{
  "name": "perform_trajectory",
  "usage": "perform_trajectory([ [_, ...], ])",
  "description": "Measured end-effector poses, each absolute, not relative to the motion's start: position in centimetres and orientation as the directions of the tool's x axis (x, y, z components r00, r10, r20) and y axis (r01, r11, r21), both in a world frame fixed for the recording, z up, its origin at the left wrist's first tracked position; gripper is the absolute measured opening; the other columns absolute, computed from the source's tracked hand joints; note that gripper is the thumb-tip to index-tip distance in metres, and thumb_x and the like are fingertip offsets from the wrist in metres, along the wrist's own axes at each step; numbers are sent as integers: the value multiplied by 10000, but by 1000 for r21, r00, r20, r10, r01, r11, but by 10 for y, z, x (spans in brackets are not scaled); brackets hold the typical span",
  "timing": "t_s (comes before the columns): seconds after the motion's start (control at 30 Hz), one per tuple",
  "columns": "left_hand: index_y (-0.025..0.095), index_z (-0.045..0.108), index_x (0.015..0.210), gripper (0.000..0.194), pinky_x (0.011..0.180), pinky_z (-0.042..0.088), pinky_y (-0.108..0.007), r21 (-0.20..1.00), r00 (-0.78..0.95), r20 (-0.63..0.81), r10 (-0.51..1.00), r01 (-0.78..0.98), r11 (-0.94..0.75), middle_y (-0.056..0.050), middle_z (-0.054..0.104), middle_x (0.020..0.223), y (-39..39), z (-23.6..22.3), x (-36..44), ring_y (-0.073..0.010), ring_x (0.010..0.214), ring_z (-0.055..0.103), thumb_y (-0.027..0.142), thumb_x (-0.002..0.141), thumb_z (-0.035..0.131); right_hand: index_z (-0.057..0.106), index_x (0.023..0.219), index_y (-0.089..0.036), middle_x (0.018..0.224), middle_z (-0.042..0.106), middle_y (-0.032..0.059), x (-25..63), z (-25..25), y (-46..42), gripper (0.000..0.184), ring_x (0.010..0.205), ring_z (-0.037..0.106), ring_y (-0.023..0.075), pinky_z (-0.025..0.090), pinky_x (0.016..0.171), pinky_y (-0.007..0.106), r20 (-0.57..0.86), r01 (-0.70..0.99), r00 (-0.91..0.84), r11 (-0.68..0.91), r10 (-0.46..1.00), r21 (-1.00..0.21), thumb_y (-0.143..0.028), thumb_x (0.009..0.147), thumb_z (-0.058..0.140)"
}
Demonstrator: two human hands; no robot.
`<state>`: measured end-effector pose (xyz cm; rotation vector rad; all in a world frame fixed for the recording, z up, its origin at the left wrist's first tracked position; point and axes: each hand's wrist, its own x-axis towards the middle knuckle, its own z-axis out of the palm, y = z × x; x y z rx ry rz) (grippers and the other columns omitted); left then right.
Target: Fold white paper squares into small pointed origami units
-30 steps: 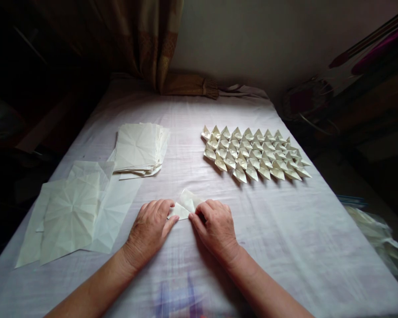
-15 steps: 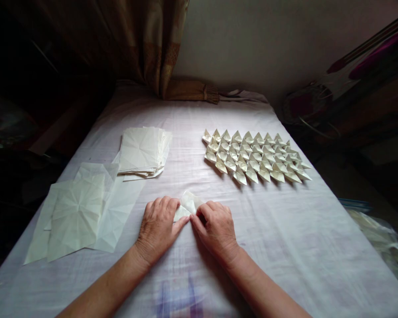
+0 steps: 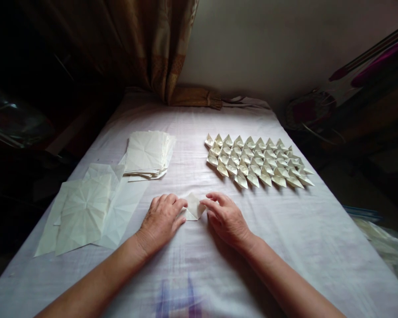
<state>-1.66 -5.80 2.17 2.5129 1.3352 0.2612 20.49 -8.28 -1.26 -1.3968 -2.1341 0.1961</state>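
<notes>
A small piece of folded white paper lies on the cloth in front of me, with a raised point and creased flaps. My left hand rests on the cloth, its thumb and fingers holding the paper's left end. At the other end is my right hand, fingers apart and index fingertip at the paper's right flap. The fingers partly cover both ends of the paper. To the right, beyond the hands, stand rows of folded, pointed paper pieces.
A stack of creased paper squares sits at the back left. Nearer, loose creased sheets overlap on the pale bedsheet. A curtain hangs at the far edge. Plastic bags lie beyond the right edge.
My right hand has moved right and its fingers have spread from their pinch near the paper's middle. The left thumb has drawn back left. More of the paper's front shows; the view has shifted slightly.
</notes>
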Motion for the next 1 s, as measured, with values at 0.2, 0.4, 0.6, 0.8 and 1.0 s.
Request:
perform_trajectory([
  [0.2, 232, 667, 859, 70, 894, 438, -366, 192, 746, 201, 635, 606, -772, -18, 667, 976, -49, 17, -16, -202, 966, 574, 188, 893, 625, 720, 915, -255, 1154, 677, 74, 209, -13, -77, 130, 1067, 572, 213, 444, 890, 372, 513, 732, -475, 645, 715, -219, -189, 910, 607],
  [0.4, 164, 643, 1134, 268, 917, 494, -358, 124, 780, 373, 503, 495, -860, -82, 699, 1087, -76, -1, -25, -193, 1046, 608, 149, 985, 421, 675, 889, -213, 934, 739, 29, 203, -7, -90, 205, 886, 620, 156, 411, 814, 322, 473, 620, -542, 711, 694, -333, -190, 977, 492],
  [0.6, 182, 654, 1177, 314, 958, 504, -369, 199, 763, 353, 542, 505, -840, -81, 704, 1156, -84, -3, -30, -203, 1118, 614, 156, 982, 409, 665, 889, -233, 946, 732, 28, 208, -9, -85, 155, 913, 624, 170, 396, 820, 331, 385, 634, -500, 631, 776, -448, -236, 961, 528],
  [0.8, 163, 669, 1152, 309, 956, 517, -379, 212, 772, 368, 519, 473, -855, -78, 716, 1143, -79, -2, -29, -214, 1123, 621, 154, 980, 413, 644, 789, -211, 895, 699, 43, 201, -14, -86, 175, 835, 594, 182, 404, 801, 357, 300, 685, -321, 439, 898, -581, -255, 931, 551],
  [1.0, 160, 663, 1160, 291, 948, 534, -379, 251, 762, 370, 531, 469, -847, -69, 722, 1147, -78, -5, -31, -215, 1112, 642, 159, 975, 439, 620, 732, -215, 890, 684, 41, 190, -12, -92, 145, 865, 593, 196, 405, 809, 367, 275, 698, -166, 310, 947, -646, -211, 876, 597],
])
